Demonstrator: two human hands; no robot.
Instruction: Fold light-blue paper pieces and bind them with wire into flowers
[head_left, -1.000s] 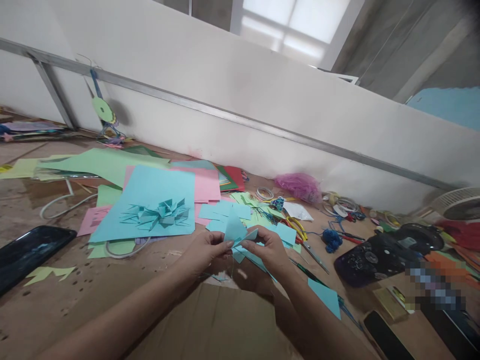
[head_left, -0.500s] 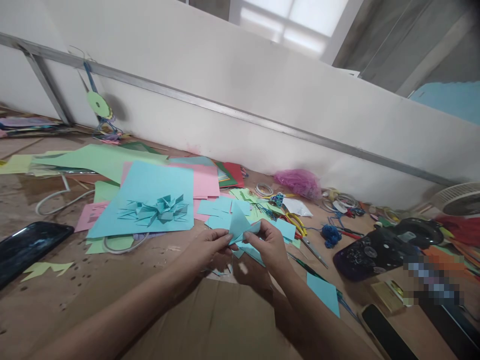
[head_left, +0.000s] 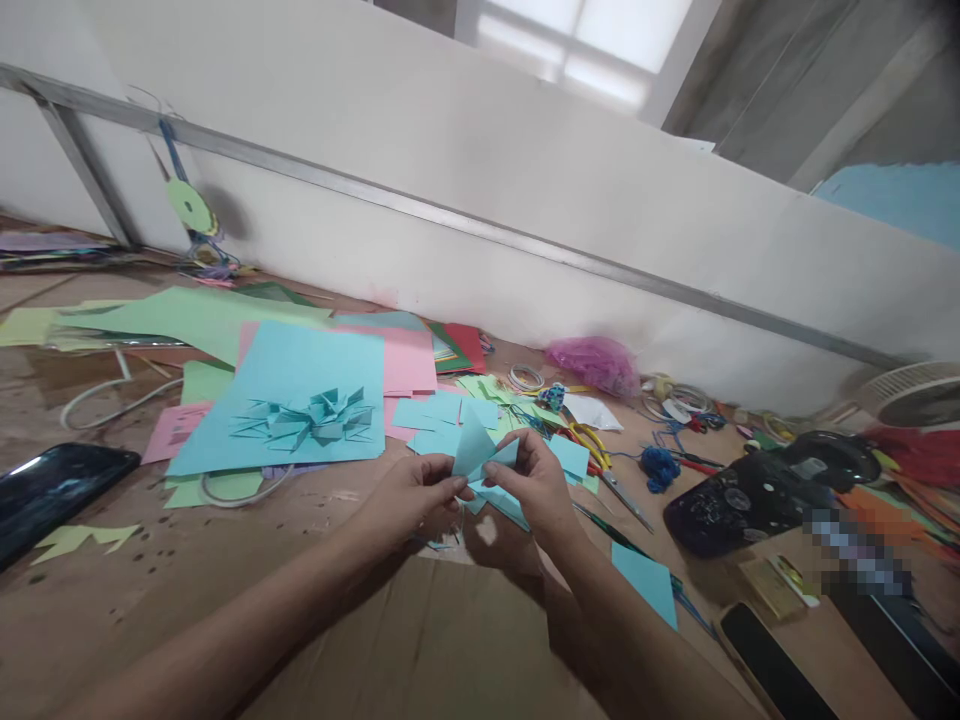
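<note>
Both hands meet at the middle of the view around a small folded piece of blue paper (head_left: 472, 440). My left hand (head_left: 420, 492) pinches its lower left edge between thumb and fingers. On the other side my right hand (head_left: 531, 478) grips the right flap, thumb in front and fingers behind. One pointed flap of the paper stands up between the hands. Several folded blue paper pieces (head_left: 307, 420) lie in a pile on a large blue sheet (head_left: 307, 360) to the left. Blue squares (head_left: 427, 411) are spread just behind the hands.
Scissors (head_left: 626, 500) with yellow handles lie right of my right hand. Farther right are a ball of blue yarn (head_left: 660, 468), a black bottle (head_left: 735, 505) and a dark phone (head_left: 772, 665). Another black phone (head_left: 60, 495) rests at the far left. A white wall (head_left: 450, 260) rises behind.
The view has shifted slightly. My left hand's fingers have moved a little on the folded paper, and the flap under my right hand sits at a slightly different angle.
</note>
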